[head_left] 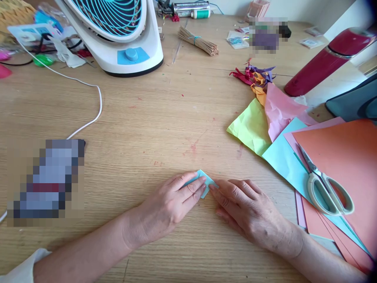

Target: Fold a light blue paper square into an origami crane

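A small folded piece of light blue paper [208,181] lies on the table between my two hands, partly hidden under the fingers. My left hand [173,200] covers its left part, holding the paper down with the fingers close together. At the paper's right corner is my right hand [244,206], its thumb and index finger pinched on the tip and the other fingers curled below. One pointed corner shows at the top, another at the bottom.
Scissors [326,184] rest on coloured paper sheets [338,145] at the right. Behind them are crumpled green paper [251,127], small folded paper figures [256,78] and a red flask [326,63]. A fan [132,55] stands at the back; a blurred phone-like object [50,177] lies left.
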Demonstrator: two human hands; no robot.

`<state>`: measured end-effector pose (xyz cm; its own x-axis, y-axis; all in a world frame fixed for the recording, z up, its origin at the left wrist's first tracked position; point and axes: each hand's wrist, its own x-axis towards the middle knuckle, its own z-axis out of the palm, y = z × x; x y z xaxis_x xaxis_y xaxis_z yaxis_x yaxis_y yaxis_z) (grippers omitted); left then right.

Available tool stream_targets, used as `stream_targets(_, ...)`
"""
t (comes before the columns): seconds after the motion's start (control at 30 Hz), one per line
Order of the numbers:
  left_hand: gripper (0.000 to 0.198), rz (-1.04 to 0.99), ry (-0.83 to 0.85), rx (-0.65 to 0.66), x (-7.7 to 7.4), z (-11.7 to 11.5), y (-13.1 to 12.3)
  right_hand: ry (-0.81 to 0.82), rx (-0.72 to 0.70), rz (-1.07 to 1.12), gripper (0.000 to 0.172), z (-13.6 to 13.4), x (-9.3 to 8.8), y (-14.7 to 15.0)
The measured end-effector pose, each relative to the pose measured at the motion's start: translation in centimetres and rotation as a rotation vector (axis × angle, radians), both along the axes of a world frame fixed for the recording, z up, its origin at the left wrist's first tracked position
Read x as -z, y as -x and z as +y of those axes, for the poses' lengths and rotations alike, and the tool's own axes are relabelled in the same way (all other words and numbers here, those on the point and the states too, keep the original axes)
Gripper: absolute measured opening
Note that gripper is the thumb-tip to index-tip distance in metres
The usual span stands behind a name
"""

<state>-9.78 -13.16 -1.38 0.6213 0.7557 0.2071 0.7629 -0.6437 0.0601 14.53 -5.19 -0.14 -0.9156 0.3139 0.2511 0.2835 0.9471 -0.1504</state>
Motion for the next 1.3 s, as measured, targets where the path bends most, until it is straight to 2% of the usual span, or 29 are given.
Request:
stream_targets(0.13, 0.044, -0.035, 0.019, -0.022, 0.2, 0.2, 0.1, -0.024, 0.01, 0.016, 0.025, -0.3, -0.1, 0.1)
stream_targets(0.43, 0.036, -0.012, 0.129, -0.085, 0.2, 0.7, -0.6, -0.002, 0.044, -0.042, 0.029, -0.7, 0.1, 0.4)
stream_targets(0.57, 0.046, 0.027, 0.143, -0.089, -0.1, 0.6, -0.6, -0.023, 0.068, -0.072, 0.039, -1.2, 0.2, 0.4)
stream_targets(0.8, 0.073, 0.059, 0.183, -0.054, -0.1, 0.5, 0.2, -0.112, 0.14, -0.125, 0.044, -2.3, 0.1, 0.6)
stream_targets(1.07, 0.07, 0.025, 0.24, -0.049, -0.3, 0.6, 0.2, -0.142, 0.188, -0.154, 0.047, -2.9, 0.2, 0.5)
stream_targets(1.3, 0.074, 0.007, 0.229, -0.078, 0.0, 0.6, -0.3, -0.072, 0.214, -0.093, 0.047, -1.7, 0.7, -0.3)
